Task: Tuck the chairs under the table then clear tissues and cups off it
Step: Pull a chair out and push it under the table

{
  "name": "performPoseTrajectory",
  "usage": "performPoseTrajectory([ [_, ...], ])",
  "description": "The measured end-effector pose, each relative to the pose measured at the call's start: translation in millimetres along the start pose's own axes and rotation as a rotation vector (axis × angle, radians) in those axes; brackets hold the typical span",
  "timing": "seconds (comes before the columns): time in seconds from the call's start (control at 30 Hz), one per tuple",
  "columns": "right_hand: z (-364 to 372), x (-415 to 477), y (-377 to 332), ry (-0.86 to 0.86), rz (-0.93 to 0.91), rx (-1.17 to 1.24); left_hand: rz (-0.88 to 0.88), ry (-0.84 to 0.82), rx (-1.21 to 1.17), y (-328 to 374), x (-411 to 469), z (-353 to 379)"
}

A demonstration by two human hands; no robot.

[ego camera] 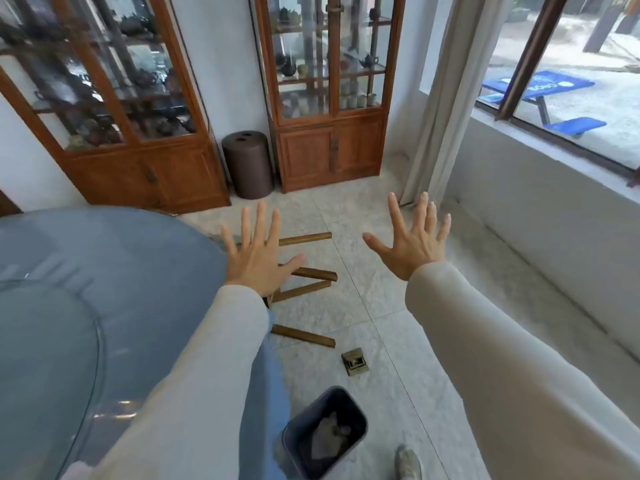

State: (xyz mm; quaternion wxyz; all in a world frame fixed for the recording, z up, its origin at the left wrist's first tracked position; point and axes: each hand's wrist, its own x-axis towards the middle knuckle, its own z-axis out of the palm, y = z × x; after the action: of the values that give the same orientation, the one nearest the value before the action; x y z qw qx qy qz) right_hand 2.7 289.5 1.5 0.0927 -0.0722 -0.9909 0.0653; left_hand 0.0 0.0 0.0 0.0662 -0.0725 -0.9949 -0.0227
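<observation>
A pale tiled floor (381, 306) runs to two glass-fronted wooden cabinets (332, 147) at the top, with a curtain (440, 116) and window at upper right. The round table (69, 271), under blue cloth and glass, fills the left. Both hands are held out with fingers spread, grasping nothing. Four wooden chair legs (304, 237) jut from the table's edge, just right of and below the left hand (258, 259), left of the right hand (414, 247). One wastebasket (360, 415) at the bottom centre holds crumpled white paper (329, 434).
</observation>
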Motion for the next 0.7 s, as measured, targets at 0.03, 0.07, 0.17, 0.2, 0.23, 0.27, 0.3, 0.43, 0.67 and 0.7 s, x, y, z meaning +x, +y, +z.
performPoseTrajectory([
  [0.03,3.7,3.8,7.3,-0.015,0.015,-0.009,0.003,-0.019,0.017,10.5,5.6,6.8],
  [0.07,10.0,10.6,16.4,-0.010,0.021,-0.004,0.005,-0.026,0.006,20.7,13.0,13.7],
  [0.17,34.6,33.1,52.0,-0.031,0.034,0.004,0.003,-0.063,0.002,51.9,37.7,41.5],
  [0.2,42.0,42.8,65.3,-0.044,0.033,0.002,-0.004,-0.079,-0.002,64.4,48.0,50.6],
  [0.23,48.7,53.9,79.8,-0.054,0.034,0.001,-0.018,-0.093,-0.003,77.2,60.4,58.8],
  [0.27,54.0,66.5,94.7,-0.073,0.034,0.007,-0.030,-0.105,-0.009,91.1,74.4,66.7],
  [0.3,59.5,79.9,110.3,-0.087,0.033,0.012,-0.041,-0.112,-0.015,107.3,88.8,73.9],
  [0.43,69.4,135.7,170.3,-0.154,0.026,0.029,-0.068,-0.160,-0.030,173.8,143.1,97.2],
  [0.67,65.8,222.5,241.3,-0.211,-0.076,0.002,-0.096,-0.221,-0.098,272.4,229.5,115.5],
  [0.7,66.9,234.0,247.6,-0.217,-0.079,-0.004,-0.088,-0.226,-0.100,278.6,239.7,117.7],
])
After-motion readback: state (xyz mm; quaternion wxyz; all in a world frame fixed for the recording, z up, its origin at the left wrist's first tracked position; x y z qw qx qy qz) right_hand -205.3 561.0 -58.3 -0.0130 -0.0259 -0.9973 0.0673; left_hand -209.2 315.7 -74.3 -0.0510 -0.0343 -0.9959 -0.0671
